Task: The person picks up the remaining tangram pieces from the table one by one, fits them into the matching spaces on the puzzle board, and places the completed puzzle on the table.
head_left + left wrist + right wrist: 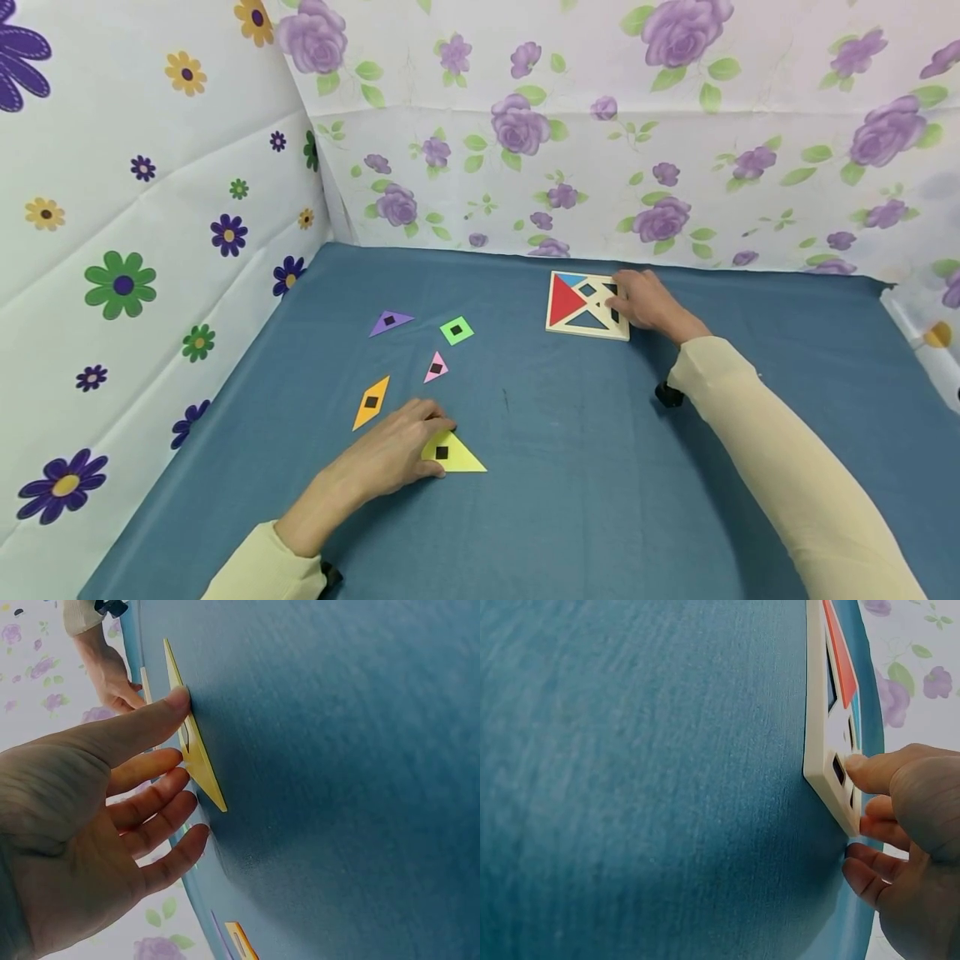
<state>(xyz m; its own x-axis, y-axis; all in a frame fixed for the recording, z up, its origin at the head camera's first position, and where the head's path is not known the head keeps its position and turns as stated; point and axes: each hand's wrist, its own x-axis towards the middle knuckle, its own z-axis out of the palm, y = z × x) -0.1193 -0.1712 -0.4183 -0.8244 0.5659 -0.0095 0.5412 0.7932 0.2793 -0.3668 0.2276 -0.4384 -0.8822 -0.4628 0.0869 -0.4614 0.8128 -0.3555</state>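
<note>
Lying on the blue cloth, a yellow triangle piece [459, 457] with a dark square at its middle is pinched by my left hand [397, 446]. In the left wrist view the thumb [161, 712] lies at one edge of the triangle, and the other fingers curl toward its far side. Farther back, my right hand [648, 302] grips the right side of a wooden tangram board [551, 329]. Its thumb [866, 771] rests on the board's face, with fingers by the outer edge. A red triangle [564, 302] and a blue piece [572, 280] sit in the board beside several vacant cutouts.
Left of the board lie a purple triangle [390, 322], a green square [457, 331], a pink triangle [437, 367] and an orange parallelogram [371, 403], each with a dark square. Flowered sheets hang behind and at the left of the blue cloth [570, 517].
</note>
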